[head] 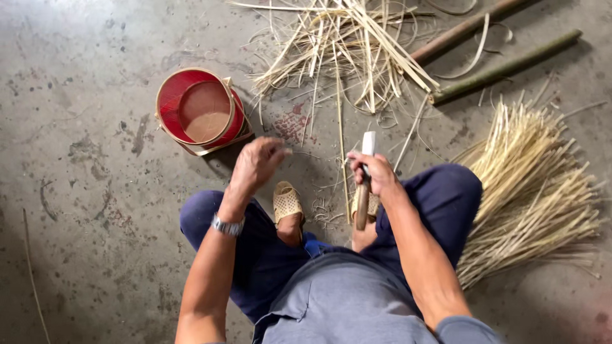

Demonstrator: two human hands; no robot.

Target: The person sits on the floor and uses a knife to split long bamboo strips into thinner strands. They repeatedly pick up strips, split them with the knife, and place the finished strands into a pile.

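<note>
Right hand [375,172] clenched round the wooden handle of a flat-bladed knife [365,179], pale blade pointing away from the body. Left hand [258,162] raised, fingers pinched together at the tips; looks like a thin bamboo strip [340,134] runs between the hands, but whether the left fingers hold it I cannot tell. Below the fingers: sandalled feet [287,202] with curled shavings on the concrete floor [83,191]. Right of the knife hand, a fanned bundle of finished splints [535,191]. Ahead of the fingers, a loose heap of rougher strips [347,51] and two uncut bamboo poles [503,67]. Left, a red round basket [201,111]. Judgement: a fair batch split, heap and poles left.
</note>
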